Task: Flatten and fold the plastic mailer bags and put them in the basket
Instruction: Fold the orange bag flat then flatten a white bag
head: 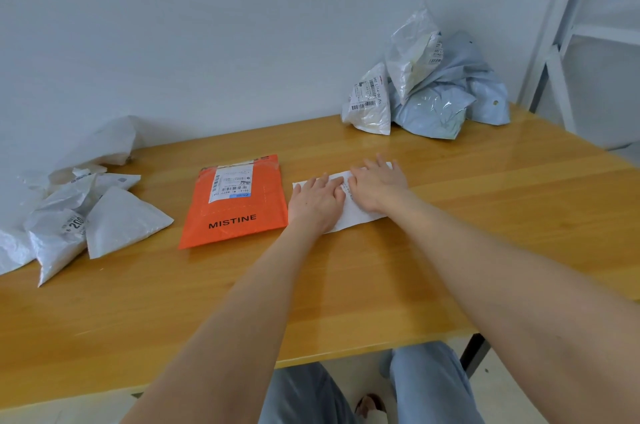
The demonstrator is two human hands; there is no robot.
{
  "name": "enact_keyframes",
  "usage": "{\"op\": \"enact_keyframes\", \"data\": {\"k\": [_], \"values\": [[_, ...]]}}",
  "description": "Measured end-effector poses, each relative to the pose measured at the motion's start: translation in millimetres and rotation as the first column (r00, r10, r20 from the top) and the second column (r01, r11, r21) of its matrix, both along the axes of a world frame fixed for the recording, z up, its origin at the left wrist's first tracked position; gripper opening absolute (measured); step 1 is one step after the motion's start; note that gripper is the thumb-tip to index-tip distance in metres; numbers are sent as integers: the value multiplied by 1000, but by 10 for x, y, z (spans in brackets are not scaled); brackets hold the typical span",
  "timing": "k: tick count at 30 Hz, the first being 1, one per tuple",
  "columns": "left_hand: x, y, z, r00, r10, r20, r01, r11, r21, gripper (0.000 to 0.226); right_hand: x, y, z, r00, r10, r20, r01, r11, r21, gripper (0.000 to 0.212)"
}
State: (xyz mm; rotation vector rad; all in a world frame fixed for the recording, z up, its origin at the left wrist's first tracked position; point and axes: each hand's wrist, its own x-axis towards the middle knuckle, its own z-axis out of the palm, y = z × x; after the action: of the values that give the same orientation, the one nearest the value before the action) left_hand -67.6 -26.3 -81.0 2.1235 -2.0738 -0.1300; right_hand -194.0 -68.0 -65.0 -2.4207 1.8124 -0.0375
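1. Both hands are down on the white mailer bag [358,218], which lies as a long, narrow folded strip just right of the frame's centre, slanting up towards the right on the wooden bench [311,292].
2. The left hand [317,203] lies flat, palm down with fingers straight and together, pressing the strip's left end. It grips nothing.
3. The right hand [377,186] is flat too, with fingers spread a little. It presses the upper right part of the strip, and its thumb side touches the left hand's fingertips.
4. A printed label shows on the strip in the narrow gap between the two hands, too small to read.
5. Just left of the left hand, an orange mailer [235,209] marked MISTINE lies flat with its white shipping label facing up. Its right edge almost meets the left wrist.
6. At the far left of the frame, a cluster of white bags [117,222] lies on the bench. Some are folded into triangles, with crumpled ones behind.
7. In the upper right, against the wall, a heap of crumpled bags [429,91] in white and pale blue is piled up, well apart from the hands.
8. At the right edge of the frame stands a white shelf frame [571,25].
9. At the bottom edge, the person's knees in blue jeans [429,385] show under the bench.
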Motion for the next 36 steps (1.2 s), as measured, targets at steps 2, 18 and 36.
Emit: {"op": "enact_keyframes", "data": {"k": [2, 18, 36], "values": [[2, -8, 1, 1000, 2, -6, -2, 1000, 5, 48, -13, 45, -68, 998, 0, 55, 0, 1000, -1, 53], [-10, -20, -15, 1000, 13, -1, -13, 1000, -11, 49, -5, 56, -149, 993, -26, 116, 31, 998, -47, 54], [-49, 106, 269, 972, 64, 225, -70, 997, 21, 47, -167, 156, 128, 875, -140, 463, 258, 945, -202, 46]]}}
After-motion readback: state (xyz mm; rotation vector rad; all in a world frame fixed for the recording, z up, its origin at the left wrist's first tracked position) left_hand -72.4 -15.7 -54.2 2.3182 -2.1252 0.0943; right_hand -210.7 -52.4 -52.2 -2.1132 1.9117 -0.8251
